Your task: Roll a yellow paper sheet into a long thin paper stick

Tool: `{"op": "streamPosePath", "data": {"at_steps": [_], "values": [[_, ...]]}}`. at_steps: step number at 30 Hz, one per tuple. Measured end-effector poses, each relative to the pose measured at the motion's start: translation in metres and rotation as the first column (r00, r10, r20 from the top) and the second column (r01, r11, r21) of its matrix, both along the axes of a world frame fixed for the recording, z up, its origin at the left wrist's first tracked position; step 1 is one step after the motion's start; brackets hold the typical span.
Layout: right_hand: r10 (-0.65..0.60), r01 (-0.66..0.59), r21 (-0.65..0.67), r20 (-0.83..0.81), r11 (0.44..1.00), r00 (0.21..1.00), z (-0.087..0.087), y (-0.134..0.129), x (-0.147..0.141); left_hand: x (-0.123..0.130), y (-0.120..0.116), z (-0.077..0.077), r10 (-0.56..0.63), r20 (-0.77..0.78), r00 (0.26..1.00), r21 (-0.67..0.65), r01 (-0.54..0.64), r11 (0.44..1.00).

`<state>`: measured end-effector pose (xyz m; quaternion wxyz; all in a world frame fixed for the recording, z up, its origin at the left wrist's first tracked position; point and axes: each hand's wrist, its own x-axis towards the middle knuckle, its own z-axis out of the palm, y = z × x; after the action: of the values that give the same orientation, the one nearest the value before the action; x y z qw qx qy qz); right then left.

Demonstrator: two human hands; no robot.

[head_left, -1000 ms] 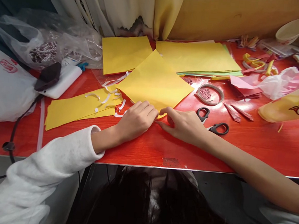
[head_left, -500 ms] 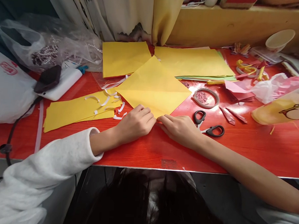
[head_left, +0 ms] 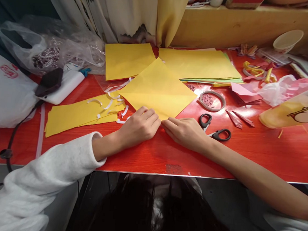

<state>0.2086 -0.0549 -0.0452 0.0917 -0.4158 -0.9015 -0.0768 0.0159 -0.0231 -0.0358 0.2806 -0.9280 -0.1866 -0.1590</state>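
A square sheet of yellow paper point(head_left: 158, 89) lies turned like a diamond on the red table, one corner toward me. My left hand point(head_left: 142, 126) is closed on that near corner from the left, fingers curled. Against it from the right, my right hand point(head_left: 183, 131) pinches the same corner, the two sets of fingertips almost touching. The corner's very tip is hidden by my fingers. Just right of my right hand lie scissors point(head_left: 217, 134) with black handles, their blades partly hidden behind my wrist.
Yellow paper stacks point(head_left: 197, 64) lie at the back. Yellow strips point(head_left: 71, 120) with white curled scraps are at left, beside a white power bank point(head_left: 63, 88) and plastic bags point(head_left: 5, 94). A tape ring point(head_left: 212, 101), pink papers point(head_left: 246, 95) and a yellow cup point(head_left: 280, 115) stand right.
Hardly anything differs. Both hands stay at the paper's near corner, with only a very slight shift of the fingers.
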Motion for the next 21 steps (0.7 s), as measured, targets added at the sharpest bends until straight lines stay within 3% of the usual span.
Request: {"op": "streamPosePath", "data": {"at_steps": [7, 14, 21], "values": [[0.001, -0.001, 0.079, 0.000, 0.997, 1.000, -0.0024, -0.0006, 0.0005, -0.0005, 0.0013, 0.0005, -0.037, -0.042, 0.998, 0.033, 0.038, 0.999], [-0.005, 0.009, 0.109, -0.041, 0.994, 0.999, -0.0073, 0.0010, 0.0015, 0.0001, 0.0000, 0.0042, 0.020, -0.047, 0.999, 0.040, -0.018, 0.999], [0.019, -0.015, 0.122, -0.037, 0.992, 0.999, -0.0049, 0.0004, 0.0001, -0.0005, 0.0004, 0.0047, -0.024, -0.045, 0.999, 0.053, 0.026, 0.998]]}}
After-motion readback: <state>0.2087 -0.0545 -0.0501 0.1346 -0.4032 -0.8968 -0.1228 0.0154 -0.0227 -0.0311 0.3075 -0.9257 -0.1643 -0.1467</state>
